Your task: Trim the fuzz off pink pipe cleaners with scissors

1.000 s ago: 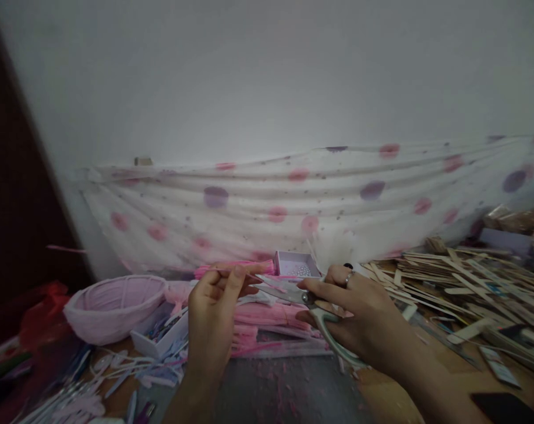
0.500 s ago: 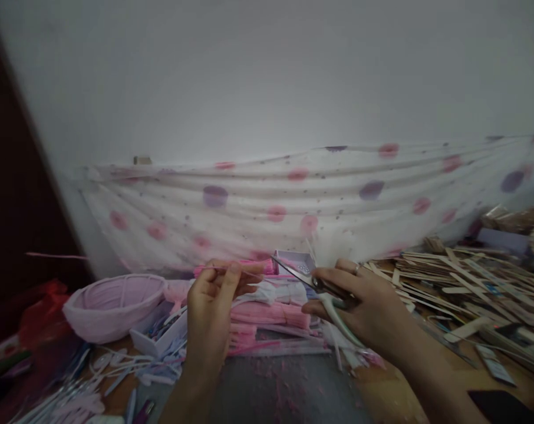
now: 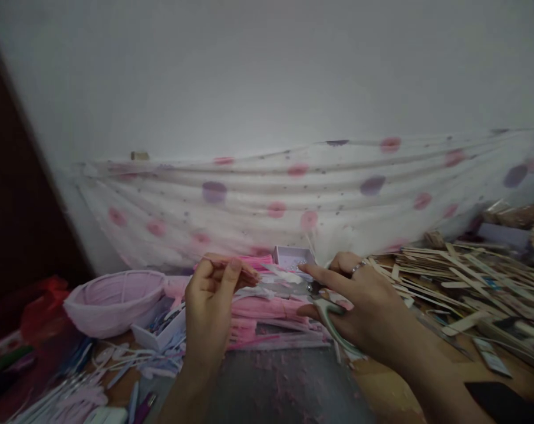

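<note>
My left hand (image 3: pixel 211 300) is closed in a pinch, thumb against fingertips, on a thin pink pipe cleaner (image 3: pixel 210 257) that is mostly hidden by the fingers. A pair of scissors (image 3: pixel 331 330) with pale green handles sits in my right hand (image 3: pixel 366 297), which wears a ring. Their blades point left toward my left fingertips, apart from them. Below and behind both hands lie bundles of pink pipe cleaners (image 3: pixel 269 309), with a white bundle (image 3: pixel 284 277) among them.
Pink fluff dots a dark grey mat (image 3: pixel 293 383). At left stand a pale pink basket (image 3: pixel 112 318) and a small white box (image 3: pixel 161 335) of tools. A white tray (image 3: pixel 289 254) holds small beads. Wooden sticks (image 3: pixel 461 288) pile up at right; a dotted cloth (image 3: pixel 249 206) covers the wall.
The scissors have tilted and shifted slightly, and my right index finger now stretches along them. The strand that stuck out right of my left fingers no longer shows there.
</note>
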The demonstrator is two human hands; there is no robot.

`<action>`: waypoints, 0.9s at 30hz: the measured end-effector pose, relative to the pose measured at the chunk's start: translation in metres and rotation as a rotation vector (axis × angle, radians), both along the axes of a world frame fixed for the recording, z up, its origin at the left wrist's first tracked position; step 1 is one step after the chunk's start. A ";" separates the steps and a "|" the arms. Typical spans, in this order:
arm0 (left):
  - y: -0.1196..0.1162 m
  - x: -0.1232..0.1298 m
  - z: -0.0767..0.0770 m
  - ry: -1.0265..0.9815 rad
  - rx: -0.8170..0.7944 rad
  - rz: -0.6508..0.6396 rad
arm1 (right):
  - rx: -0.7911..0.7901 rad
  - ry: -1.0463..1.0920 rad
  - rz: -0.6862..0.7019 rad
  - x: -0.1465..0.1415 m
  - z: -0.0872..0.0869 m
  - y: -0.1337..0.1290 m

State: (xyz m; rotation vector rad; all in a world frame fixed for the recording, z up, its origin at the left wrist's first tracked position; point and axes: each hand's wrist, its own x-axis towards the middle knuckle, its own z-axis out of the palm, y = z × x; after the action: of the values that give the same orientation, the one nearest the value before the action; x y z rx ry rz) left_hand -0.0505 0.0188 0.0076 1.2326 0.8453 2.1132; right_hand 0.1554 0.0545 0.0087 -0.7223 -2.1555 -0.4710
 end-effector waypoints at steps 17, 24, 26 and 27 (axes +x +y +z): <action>-0.007 0.004 0.004 -0.005 -0.020 0.068 | -0.177 -0.072 -0.044 0.000 0.003 -0.009; -0.005 0.004 0.004 0.000 -0.011 0.050 | -0.134 -0.064 -0.059 -0.001 0.002 -0.006; -0.005 0.004 0.005 0.002 -0.002 0.049 | -0.123 -0.057 -0.078 0.000 0.002 -0.008; -0.005 0.004 0.005 0.003 0.001 0.048 | -0.118 -0.053 -0.087 0.000 0.002 -0.009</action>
State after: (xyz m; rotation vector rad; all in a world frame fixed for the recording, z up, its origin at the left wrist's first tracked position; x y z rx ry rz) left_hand -0.0468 0.0133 0.0126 1.2284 0.8836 2.1506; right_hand 0.1559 0.0459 0.0108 -0.8805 -2.2229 -0.4154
